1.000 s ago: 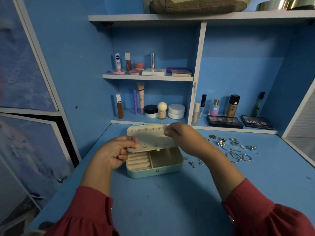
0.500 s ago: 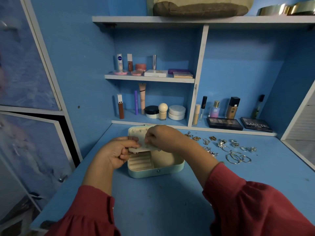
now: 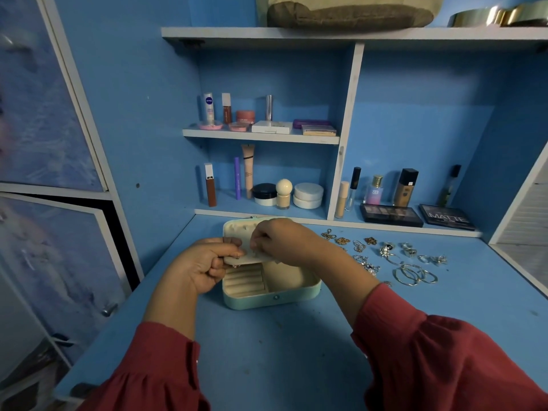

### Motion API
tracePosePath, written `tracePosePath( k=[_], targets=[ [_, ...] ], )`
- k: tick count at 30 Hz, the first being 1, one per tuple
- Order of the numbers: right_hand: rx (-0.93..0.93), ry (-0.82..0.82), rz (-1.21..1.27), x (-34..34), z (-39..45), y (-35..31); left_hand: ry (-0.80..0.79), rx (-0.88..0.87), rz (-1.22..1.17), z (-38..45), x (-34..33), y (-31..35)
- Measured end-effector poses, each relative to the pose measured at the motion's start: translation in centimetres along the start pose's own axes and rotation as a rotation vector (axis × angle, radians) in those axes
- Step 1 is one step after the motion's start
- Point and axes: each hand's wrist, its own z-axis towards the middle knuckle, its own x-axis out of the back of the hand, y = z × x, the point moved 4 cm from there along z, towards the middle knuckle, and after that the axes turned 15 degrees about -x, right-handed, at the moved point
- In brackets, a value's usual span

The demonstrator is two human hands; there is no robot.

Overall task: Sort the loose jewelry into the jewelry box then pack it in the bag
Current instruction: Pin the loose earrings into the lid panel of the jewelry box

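Observation:
A small mint-green jewelry box (image 3: 271, 298) stands open on the blue desk, its cream lid (image 3: 237, 229) raised toward the shelves. My left hand (image 3: 204, 265) grips the inner cream flap at the lid's left edge, thumb on top. My right hand (image 3: 281, 240) is over the lid with fingertips pinched on something small that I cannot make out. Loose jewelry (image 3: 385, 253) lies spread on the desk to the right: gold and silver earrings, rings and large silver hoops (image 3: 412, 274). A khaki bag (image 3: 350, 13) sits on the top shelf.
Cosmetics fill the shelf cubbies behind the box: tubes, jars (image 3: 308, 195), bottles (image 3: 406, 186) and two dark palettes (image 3: 391, 215) at the desk's back. A white partition (image 3: 344, 137) divides the shelves. Cabinet doors stand to the left. Bare desk lies in front of the box.
My right hand has moved left across the lid, from its right end to near the left hand. The left hand kept its grip on the flap.

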Motion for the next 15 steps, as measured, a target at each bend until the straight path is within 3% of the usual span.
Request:
tracePosePath(
  k=[15],
  targets=[
    [0.045,0.055,-0.195,0.37,0.16,-0.93,0.015,-0.007,0.011,0.15,0.17,-0.18]
  ],
)
